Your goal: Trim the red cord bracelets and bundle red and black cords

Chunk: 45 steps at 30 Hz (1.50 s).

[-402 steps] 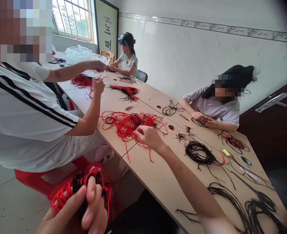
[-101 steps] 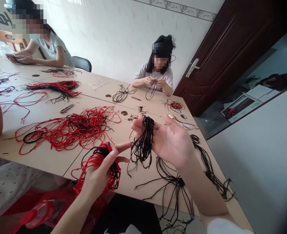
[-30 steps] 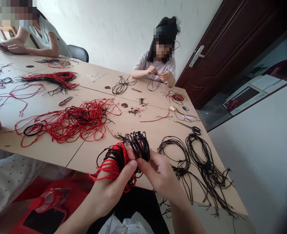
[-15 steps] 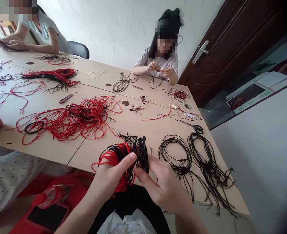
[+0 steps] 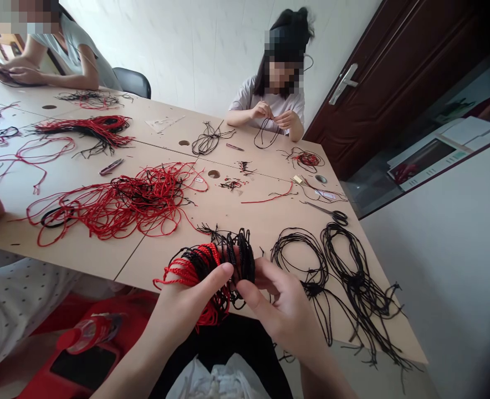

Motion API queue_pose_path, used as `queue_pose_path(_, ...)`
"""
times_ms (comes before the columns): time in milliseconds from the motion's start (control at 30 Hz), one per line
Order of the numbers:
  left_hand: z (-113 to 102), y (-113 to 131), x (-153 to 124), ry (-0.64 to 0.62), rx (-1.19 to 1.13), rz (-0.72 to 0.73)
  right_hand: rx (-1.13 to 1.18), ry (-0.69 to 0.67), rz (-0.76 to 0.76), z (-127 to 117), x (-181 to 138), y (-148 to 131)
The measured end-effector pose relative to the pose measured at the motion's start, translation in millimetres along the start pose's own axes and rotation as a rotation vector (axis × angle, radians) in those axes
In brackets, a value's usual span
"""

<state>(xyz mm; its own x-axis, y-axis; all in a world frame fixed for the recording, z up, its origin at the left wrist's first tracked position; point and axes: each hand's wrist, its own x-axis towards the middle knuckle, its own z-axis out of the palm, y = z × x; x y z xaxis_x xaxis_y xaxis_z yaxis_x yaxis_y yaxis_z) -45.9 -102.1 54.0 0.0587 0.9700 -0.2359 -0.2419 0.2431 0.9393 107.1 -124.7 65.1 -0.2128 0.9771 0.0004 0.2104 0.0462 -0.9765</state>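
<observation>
Loops of red and black cord (image 5: 193, 260) hang around my left hand (image 5: 199, 288), with its thumb pressed near the black part. A tight row of black braided cords (image 5: 244, 257) stands at that hand's fingertips, above the near table edge. My right hand (image 5: 276, 296) has its thumb and fingers closed on the right side of these black cords. Their frayed ends (image 5: 212, 231) stick out to the left. Some of my fingers are hidden behind the cords.
Two coils of black cord (image 5: 299, 255) lie to the right, below black scissors (image 5: 332, 213). A tangled red and black cord pile (image 5: 132, 199) spreads left on the table (image 5: 236, 221). Across it a person (image 5: 270, 105) handles black cord; another person (image 5: 74, 55) sits far left.
My right hand has shifted slightly right, its fingers a little more spread. The row of black cords has fanned and turned slightly. My left hand has hardly moved.
</observation>
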Motion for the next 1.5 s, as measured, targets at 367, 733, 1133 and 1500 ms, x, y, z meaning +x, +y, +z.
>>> queue_pose_path(367,2.5,4.7,-0.8,-0.024,0.019,0.042,0.135,0.117,0.015,3.3,4.3,11.5)
queue_pose_path(733,2.9,1.5,2.2,-0.005,0.138,0.125,0.055,0.129,-0.02,5.9,5.2,14.3)
queue_pose_path(1133,4.0,4.1,3.2,0.004,0.201,0.153,-0.019,0.148,-0.001,5.2,2.7,11.7)
queue_pose_path(1500,1.5,0.3,5.0,0.066,0.19,0.142,0.041,0.142,0.048,3.5,0.1,10.7)
